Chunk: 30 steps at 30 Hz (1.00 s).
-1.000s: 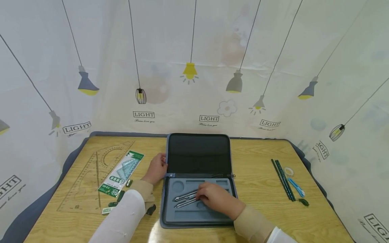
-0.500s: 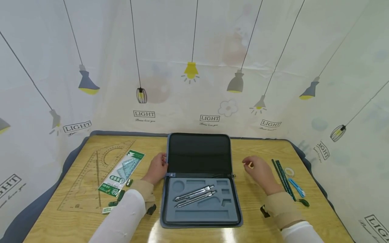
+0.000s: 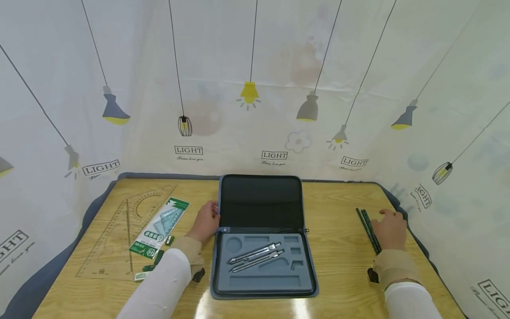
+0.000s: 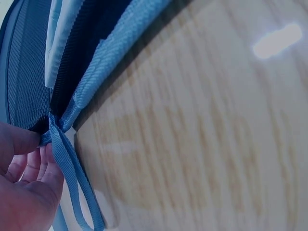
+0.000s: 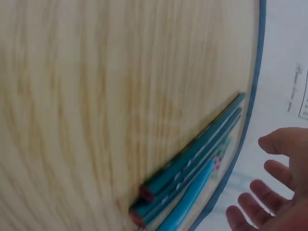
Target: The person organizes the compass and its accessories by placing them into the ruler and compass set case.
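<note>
An unzipped blue-grey case (image 3: 260,201) lies with its lid raised and mesh inside. In its moulded tray (image 3: 264,292) rest two silver metal instruments, apparently compasses (image 3: 255,256), side by side. My left hand (image 3: 205,221) stays at the hinge on the case's left; in the left wrist view its thumb and fingers pinch the case's edge beside a strap loop (image 4: 72,173). My right hand (image 3: 392,230) is over the right side of the table, beside dark green pencils (image 3: 368,230). In the right wrist view its fingers are loosely spread, holding nothing, near a blue, slim cutter-like tool (image 5: 190,199).
On the left lie transparent set squares (image 3: 127,212), a green-and-white ruler packet (image 3: 159,228) and small green items (image 3: 158,257) with a white-and-green eraser (image 3: 141,276). A printed curtain (image 3: 247,133) surrounds the table's back and sides.
My right hand has left the instruments in the tray and moved right, past the table's middle, to the pencils, now covering the white ring and blue tool. My left hand has stayed put.
</note>
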Each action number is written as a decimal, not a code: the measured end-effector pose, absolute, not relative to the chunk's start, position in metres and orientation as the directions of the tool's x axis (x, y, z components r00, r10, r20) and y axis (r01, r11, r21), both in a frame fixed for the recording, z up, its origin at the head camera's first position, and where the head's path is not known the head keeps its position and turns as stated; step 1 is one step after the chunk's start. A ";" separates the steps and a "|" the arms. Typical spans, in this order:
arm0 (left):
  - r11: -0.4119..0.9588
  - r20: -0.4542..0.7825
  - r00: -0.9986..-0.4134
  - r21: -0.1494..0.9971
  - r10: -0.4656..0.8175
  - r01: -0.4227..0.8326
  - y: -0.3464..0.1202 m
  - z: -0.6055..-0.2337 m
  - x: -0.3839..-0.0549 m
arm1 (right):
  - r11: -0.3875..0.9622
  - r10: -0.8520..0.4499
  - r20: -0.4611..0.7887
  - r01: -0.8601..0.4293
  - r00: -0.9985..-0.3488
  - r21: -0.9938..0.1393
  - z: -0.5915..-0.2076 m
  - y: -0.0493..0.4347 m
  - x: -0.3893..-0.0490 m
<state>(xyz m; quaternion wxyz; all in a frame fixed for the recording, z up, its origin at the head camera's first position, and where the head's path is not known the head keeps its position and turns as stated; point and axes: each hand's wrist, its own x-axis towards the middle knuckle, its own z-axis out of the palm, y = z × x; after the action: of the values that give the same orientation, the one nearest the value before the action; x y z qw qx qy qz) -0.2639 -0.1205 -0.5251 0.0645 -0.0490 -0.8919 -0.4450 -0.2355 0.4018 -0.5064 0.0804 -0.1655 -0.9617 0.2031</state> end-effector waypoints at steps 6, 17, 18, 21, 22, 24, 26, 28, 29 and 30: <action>0.590 0.149 -0.989 0.797 0.021 0.133 -0.121 -0.527 -0.264 | 0.860 0.326 -0.034 0.311 -0.945 -0.404 -0.516 0.425 -0.238; 0.579 0.151 -0.988 0.803 0.031 0.141 -0.120 -0.525 -0.263 | 0.946 0.166 -0.047 0.173 -0.985 -0.276 -0.515 0.426 -0.237; 0.578 0.145 -0.989 0.805 0.031 0.136 -0.120 -0.525 -0.263 | 0.952 0.164 -0.042 0.170 -0.986 -0.256 -0.516 0.426 -0.237; 0.582 0.134 -0.991 0.804 0.022 0.122 -0.120 -0.525 -0.264 | 0.970 0.153 -0.011 0.152 -0.988 -0.190 -0.518 0.426 -0.238; 0.583 0.132 -0.991 0.803 0.022 0.120 -0.120 -0.526 -0.264 | 0.974 0.152 -0.003 0.150 -0.988 -0.173 -0.519 0.426 -0.238; 0.582 0.125 -0.992 0.805 0.018 0.112 -0.120 -0.526 -0.264 | 0.975 0.153 0.015 0.148 -0.988 -0.165 -0.519 0.425 -0.238; 0.582 0.129 -0.991 0.805 0.017 0.115 -0.121 -0.527 -0.264 | 0.973 0.154 0.024 0.148 -0.988 -0.177 -0.519 0.423 -0.238; 0.585 0.140 -0.990 0.801 0.021 0.126 -0.121 -0.527 -0.265 | 0.965 0.162 0.021 0.154 -0.987 -0.213 -0.518 0.422 -0.238; 0.581 0.137 -0.990 0.804 0.018 0.122 -0.121 -0.527 -0.265 | 0.957 0.169 0.005 0.163 -0.986 -0.241 -0.517 0.422 -0.238; 0.580 0.137 -0.990 0.805 0.018 0.122 -0.121 -0.527 -0.265 | 0.946 0.180 -0.012 0.176 -0.984 -0.271 -0.517 0.422 -0.238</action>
<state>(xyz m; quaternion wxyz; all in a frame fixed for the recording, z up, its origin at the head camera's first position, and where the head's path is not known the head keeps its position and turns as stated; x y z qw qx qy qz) -0.2646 -0.1214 -0.5267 0.0568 -0.0393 -0.8870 -0.4566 -0.2385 0.4222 -0.5168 0.0065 -0.0901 -0.9865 0.1366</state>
